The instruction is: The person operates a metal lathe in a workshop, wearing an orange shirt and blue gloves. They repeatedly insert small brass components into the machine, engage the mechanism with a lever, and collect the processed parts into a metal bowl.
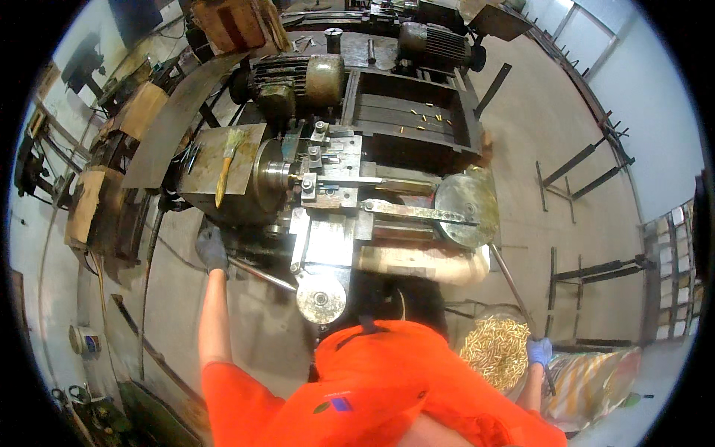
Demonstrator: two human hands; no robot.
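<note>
My left hand (212, 249), in a dark grey glove, is closed at the outer end of a metal lever (261, 274). That lever runs to a round steel disc (321, 298) at the front of a small lathe. In a blue glove, my right hand (538, 352) grips a long rod-like lever (511, 281) that slants down from a larger round plate (466, 211). Between the levers sits the lathe's tool slide (328, 175) with several clamped tool blocks. Its chuck (275, 176) is to the left, and a small brass-coloured piece seems to stick out of it.
A brush (223, 179) lies on the headstock cover. Behind are an electric motor (325, 80) and a dark tray (468, 123) holding several brass pieces. Many brass pieces (495, 349) fill a container beside my right arm, near a striped sack (596, 384). Metal stands (573, 167) are at right.
</note>
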